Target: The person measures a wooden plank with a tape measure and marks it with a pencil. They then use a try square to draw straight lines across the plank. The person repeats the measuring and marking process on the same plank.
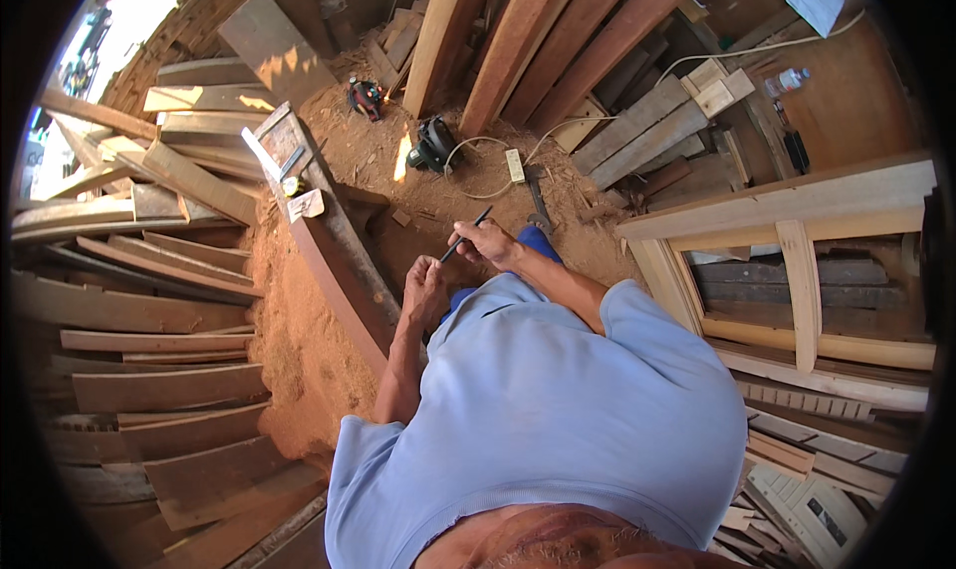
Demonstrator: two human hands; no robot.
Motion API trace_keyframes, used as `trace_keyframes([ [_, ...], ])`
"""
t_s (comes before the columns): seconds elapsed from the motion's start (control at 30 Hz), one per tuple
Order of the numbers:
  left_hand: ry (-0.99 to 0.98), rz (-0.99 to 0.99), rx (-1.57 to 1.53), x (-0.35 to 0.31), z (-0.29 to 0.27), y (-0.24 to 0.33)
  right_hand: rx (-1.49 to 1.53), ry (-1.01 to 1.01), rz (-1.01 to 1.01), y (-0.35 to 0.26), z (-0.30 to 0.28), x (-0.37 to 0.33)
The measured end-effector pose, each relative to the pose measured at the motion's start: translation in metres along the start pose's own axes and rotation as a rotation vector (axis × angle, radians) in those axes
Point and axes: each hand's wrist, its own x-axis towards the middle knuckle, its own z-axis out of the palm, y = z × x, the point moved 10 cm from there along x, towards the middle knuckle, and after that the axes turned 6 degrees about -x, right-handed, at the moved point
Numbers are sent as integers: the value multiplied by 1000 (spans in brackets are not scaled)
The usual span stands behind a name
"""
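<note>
In front of my body, my right hand pinches a slim dark pencil, its upper end pointing away and to the right. Just to the left and lower, my left hand is closed, its fingertips at the pencil's lower end. A long reddish-brown board runs beside my left arm, along a worn wooden beam. Farther up that beam lie a small yellow-and-black tape measure and a pale offcut.
Sawdust covers the ground. A dark green power tool, a red-and-black power tool and a socket block with cable lie ahead. Stacked planks line the left. A wooden frame stands right; tall timbers lean ahead.
</note>
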Motion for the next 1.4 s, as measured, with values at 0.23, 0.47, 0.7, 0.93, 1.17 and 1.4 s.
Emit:
trace_keyframes([
  [0.23, -140, 269, 728, 54, 97, 71, 608, 50, 109, 17, -89, -34],
  [0.47, -141, 330, 679, 64, 120, 75, 459, 224, -201, -66, -160, -38],
  [0.7, -141, 86, 729, 42, 35, -13, 181, 476, -412, -162, -251, -6],
  [0.93, 52, -175, 832, 27, -30, -41, -241, 824, -531, -334, -398, 38],
  [1.17, 331, -341, 544, 68, -33, -62, -960, 1167, -486, -521, -483, 93],
  [1.4, 419, -433, 172, 105, 14, -45, -1290, 977, -153, -590, -546, 209],
])
